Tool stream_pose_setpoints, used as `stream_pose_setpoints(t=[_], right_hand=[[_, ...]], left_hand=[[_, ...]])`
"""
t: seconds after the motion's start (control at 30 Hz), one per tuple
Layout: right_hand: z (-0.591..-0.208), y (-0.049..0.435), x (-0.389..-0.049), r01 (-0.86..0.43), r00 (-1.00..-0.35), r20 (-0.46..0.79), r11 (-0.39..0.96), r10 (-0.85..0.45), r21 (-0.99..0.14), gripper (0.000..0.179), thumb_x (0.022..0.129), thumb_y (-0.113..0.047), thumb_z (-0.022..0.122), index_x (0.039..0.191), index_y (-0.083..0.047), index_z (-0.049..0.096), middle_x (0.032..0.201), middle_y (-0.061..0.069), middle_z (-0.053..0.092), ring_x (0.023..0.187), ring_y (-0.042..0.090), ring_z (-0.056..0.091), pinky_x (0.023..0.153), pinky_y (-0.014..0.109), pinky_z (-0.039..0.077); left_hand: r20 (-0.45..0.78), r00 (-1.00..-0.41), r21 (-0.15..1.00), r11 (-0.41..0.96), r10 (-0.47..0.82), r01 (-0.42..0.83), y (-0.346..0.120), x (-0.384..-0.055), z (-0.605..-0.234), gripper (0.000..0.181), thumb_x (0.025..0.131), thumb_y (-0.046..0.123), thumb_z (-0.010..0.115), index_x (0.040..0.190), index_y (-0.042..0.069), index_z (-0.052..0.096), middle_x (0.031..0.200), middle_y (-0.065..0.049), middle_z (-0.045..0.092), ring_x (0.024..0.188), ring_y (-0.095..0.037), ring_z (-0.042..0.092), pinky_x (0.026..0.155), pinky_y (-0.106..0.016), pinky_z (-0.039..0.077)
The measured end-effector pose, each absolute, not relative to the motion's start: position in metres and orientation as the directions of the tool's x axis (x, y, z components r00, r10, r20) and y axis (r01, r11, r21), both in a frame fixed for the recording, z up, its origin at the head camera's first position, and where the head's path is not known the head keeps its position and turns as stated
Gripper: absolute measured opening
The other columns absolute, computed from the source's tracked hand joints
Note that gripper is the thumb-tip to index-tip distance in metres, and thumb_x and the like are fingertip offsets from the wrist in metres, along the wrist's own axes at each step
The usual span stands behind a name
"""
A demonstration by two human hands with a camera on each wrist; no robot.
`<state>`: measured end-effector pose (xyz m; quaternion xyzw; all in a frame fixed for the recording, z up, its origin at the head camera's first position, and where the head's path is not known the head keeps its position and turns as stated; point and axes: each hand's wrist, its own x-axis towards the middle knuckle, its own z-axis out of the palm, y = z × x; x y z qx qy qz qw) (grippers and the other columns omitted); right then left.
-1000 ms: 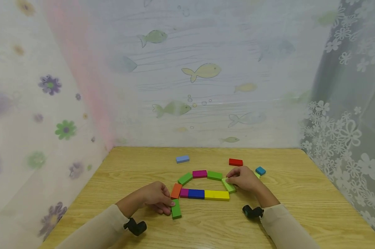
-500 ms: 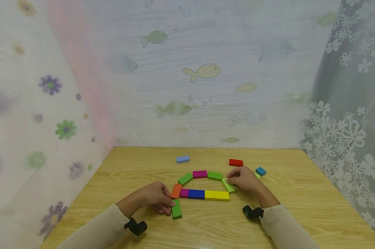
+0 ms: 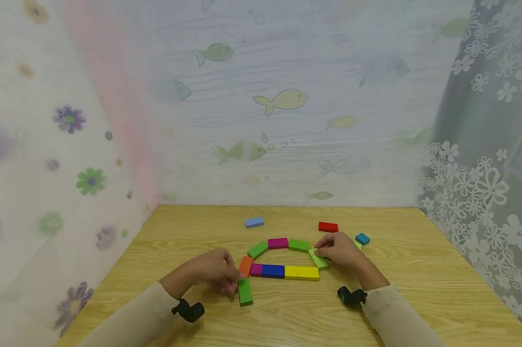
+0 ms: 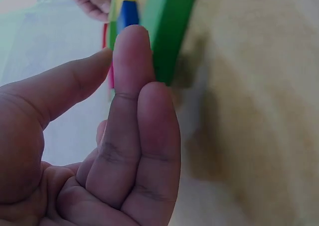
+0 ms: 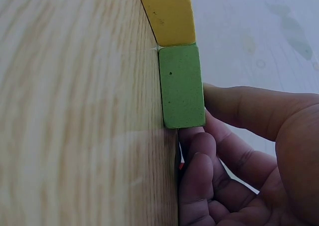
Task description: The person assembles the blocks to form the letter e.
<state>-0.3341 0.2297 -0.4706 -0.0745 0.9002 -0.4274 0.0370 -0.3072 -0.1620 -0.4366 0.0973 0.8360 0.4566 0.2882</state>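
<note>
The left hand (image 3: 213,271), thumb and fingers parted and gripping nothing, has its fingertips by the far end of a green block (image 3: 245,293) just rightward, long axis running near to far, while the right hand (image 3: 342,249) pinches a light-green block (image 3: 319,261).

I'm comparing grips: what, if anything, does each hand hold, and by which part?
The right hand holds the light green block near the end farther from the person. The left hand appears to hold nothing.
</note>
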Motion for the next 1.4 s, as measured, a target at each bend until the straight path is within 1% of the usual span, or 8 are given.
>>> stream_pose_setpoints(t=[0.1, 0.27, 0.53, 0.77, 0.9, 1.03, 1.3, 1.4], right_hand=[[-0.471, 0.230, -0.334, -0.098, -0.987, -0.006, 0.627, -0.162, -0.773, 0.015, 0.092, -0.017, 0.078, 0.102, -0.006, 0.076, 0.097, 0.005, 0.070, 0.085, 0.020, 0.057, 0.073, 0.031, 0.050], [-0.470, 0.230, -0.333, -0.091, -0.988, -0.011, 0.632, -0.155, -0.770, 0.015, 0.092, -0.017, 0.078, 0.102, -0.007, 0.076, 0.098, 0.005, 0.070, 0.085, 0.020, 0.057, 0.074, 0.031, 0.049], [-0.470, 0.229, -0.333, -0.094, -0.988, -0.008, 0.631, -0.157, -0.770, 0.015, 0.092, -0.017, 0.078, 0.102, -0.007, 0.076, 0.098, 0.005, 0.070, 0.085, 0.020, 0.058, 0.073, 0.032, 0.050], [-0.471, 0.230, -0.333, -0.089, -0.988, -0.011, 0.630, -0.153, -0.771, 0.014, 0.092, -0.017, 0.077, 0.102, -0.007, 0.076, 0.098, 0.005, 0.070, 0.084, 0.020, 0.059, 0.073, 0.031, 0.050], [-0.471, 0.230, -0.333, -0.092, -0.988, -0.009, 0.628, -0.155, -0.773, 0.014, 0.092, -0.017, 0.078, 0.101, -0.007, 0.076, 0.098, 0.005, 0.070, 0.084, 0.020, 0.059, 0.073, 0.032, 0.050], [-0.470, 0.230, -0.333, -0.091, -0.988, -0.010, 0.626, -0.157, -0.774, 0.014, 0.092, -0.017, 0.078, 0.102, -0.007, 0.076, 0.099, 0.005, 0.070, 0.085, 0.020, 0.058, 0.073, 0.032, 0.050], [-0.470, 0.231, -0.333, -0.082, -0.988, -0.019, 0.633, -0.152, -0.770, 0.015, 0.092, -0.019, 0.078, 0.102, -0.008, 0.076, 0.099, 0.005, 0.070, 0.085, 0.020, 0.058, 0.073, 0.031, 0.050], [-0.470, 0.231, -0.333, -0.084, -0.988, -0.019, 0.632, -0.155, -0.771, 0.015, 0.092, -0.019, 0.078, 0.102, -0.008, 0.076, 0.099, 0.005, 0.071, 0.086, 0.020, 0.059, 0.074, 0.031, 0.051]], left_hand=[[-0.356, -0.827, 0.840, 0.537, 0.435, -0.079, -0.163, -0.315, -0.430, 0.032, 0.091, 0.024, 0.079, 0.100, 0.000, 0.059, 0.083, -0.014, 0.077, 0.067, -0.021, 0.075, 0.067, -0.038, 0.063], [-0.290, -0.868, 0.859, 0.509, 0.402, -0.051, -0.160, -0.328, -0.421, 0.027, 0.093, 0.020, 0.077, 0.101, 0.000, 0.060, 0.088, -0.013, 0.077, 0.072, -0.024, 0.077, 0.074, -0.042, 0.064], [-0.181, -0.920, 0.850, 0.525, 0.348, 0.031, -0.152, -0.350, -0.424, 0.024, 0.097, 0.021, 0.073, 0.110, 0.001, 0.069, 0.101, -0.016, 0.076, 0.080, -0.025, 0.075, 0.075, -0.039, 0.061], [-0.069, -0.957, 0.850, 0.519, 0.280, 0.091, -0.145, -0.378, -0.435, 0.030, 0.096, 0.020, 0.076, 0.118, 0.001, 0.070, 0.102, -0.009, 0.073, 0.090, -0.022, 0.073, 0.079, -0.038, 0.062], [-0.053, -0.970, 0.871, 0.487, 0.239, 0.072, -0.141, -0.390, -0.439, 0.031, 0.096, 0.018, 0.076, 0.121, 0.001, 0.071, 0.105, -0.008, 0.073, 0.095, -0.026, 0.073, 0.080, -0.037, 0.062], [-0.038, -0.980, 0.890, 0.453, 0.195, 0.055, -0.136, -0.399, -0.442, 0.032, 0.097, 0.014, 0.074, 0.124, -0.001, 0.070, 0.109, -0.012, 0.071, 0.098, -0.030, 0.072, 0.081, -0.037, 0.062], [-0.050, -0.997, 0.906, 0.423, 0.054, -0.022, -0.131, -0.413, -0.447, 0.040, 0.095, 0.012, 0.076, 0.132, 0.000, 0.066, 0.122, -0.019, 0.065, 0.098, -0.034, 0.073, 0.083, -0.041, 0.062], [-0.047, -0.998, 0.907, 0.421, 0.039, -0.026, -0.129, -0.417, -0.448, 0.042, 0.094, 0.010, 0.076, 0.133, -0.001, 0.065, 0.124, -0.021, 0.065, 0.102, -0.035, 0.072, 0.084, -0.041, 0.062]])
